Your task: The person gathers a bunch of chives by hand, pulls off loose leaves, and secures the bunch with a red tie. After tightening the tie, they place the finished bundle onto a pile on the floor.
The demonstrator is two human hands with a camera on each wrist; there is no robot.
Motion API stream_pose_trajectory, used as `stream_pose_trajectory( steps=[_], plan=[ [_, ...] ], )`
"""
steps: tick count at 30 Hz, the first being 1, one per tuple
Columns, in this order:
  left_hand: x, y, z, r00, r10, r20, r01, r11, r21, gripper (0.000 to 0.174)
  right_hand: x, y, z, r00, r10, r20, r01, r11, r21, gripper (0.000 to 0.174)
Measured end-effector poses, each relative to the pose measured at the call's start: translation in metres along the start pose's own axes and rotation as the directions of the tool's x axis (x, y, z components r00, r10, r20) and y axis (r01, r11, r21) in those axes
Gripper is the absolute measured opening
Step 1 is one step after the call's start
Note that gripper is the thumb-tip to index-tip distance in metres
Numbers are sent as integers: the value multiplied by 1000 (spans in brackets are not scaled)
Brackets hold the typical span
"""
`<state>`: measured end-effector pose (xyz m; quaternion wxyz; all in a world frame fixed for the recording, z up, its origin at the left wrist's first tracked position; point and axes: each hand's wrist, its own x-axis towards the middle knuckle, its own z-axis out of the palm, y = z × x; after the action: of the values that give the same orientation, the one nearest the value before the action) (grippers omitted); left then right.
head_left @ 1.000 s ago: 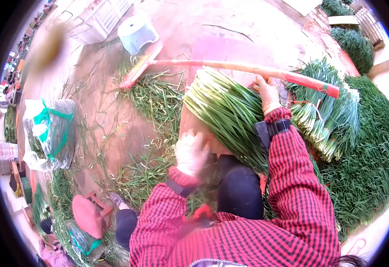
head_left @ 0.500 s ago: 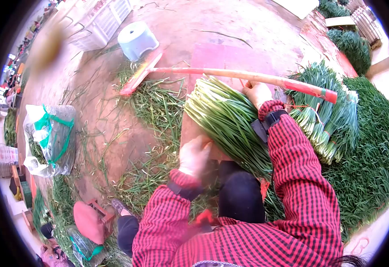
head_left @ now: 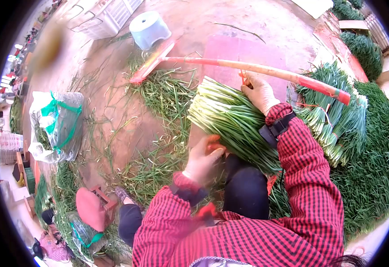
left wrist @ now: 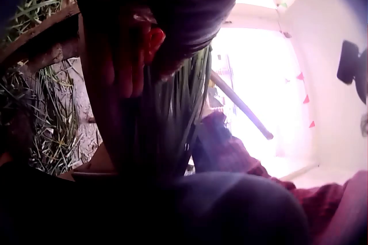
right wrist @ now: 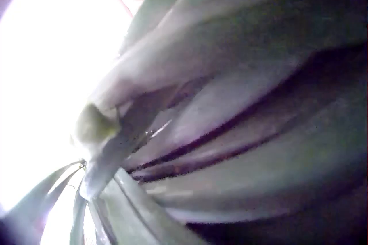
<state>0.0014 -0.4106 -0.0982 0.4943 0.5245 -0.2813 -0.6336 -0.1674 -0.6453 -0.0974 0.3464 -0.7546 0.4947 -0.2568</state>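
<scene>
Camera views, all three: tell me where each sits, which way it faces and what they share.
Head: on the head, facing forward and down at the green bunch; shows left hand, right hand, checked sleeves and a dark knee.
Left wrist: on that wrist, facing the bunch; shows the left hand's shadowed fingers and a checked sleeve.
Right wrist: on that wrist, close against green leaves; no hand clearly identifiable.
Head and left wrist share the bunch and long handle.
</scene>
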Motion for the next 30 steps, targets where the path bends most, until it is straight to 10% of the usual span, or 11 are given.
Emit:
stream_pose_trajectory(
  steps=[13, 17, 20, 27, 30],
  plan=[
    [13, 7, -3, 999, -36, 37, 35, 999, 32, 27, -2, -25, -14, 992, -3, 128, 24, 986, -162, 19],
    [17, 5, 16, 992, 126, 6, -126, 988, 88, 23, -35, -61, -12, 989, -145, 25, 143, 906, -399, 20],
    [21, 1, 36, 735, 678, 30, -562, 583, 587, 13, -55, -21, 34, 924, -352, -147, 303, 912, -276, 15],
    [9, 26, 61, 845, 521, 117, -417, 508, 754, 11, -54, 4, 42, 919, -393, 31, 387, 884, -260, 20],
    [13, 15, 62, 819, 545, -183, -309, 686, 659, 13, -69, -12, 41, 900, -436, 0, 432, 891, -138, 22]
  ],
)
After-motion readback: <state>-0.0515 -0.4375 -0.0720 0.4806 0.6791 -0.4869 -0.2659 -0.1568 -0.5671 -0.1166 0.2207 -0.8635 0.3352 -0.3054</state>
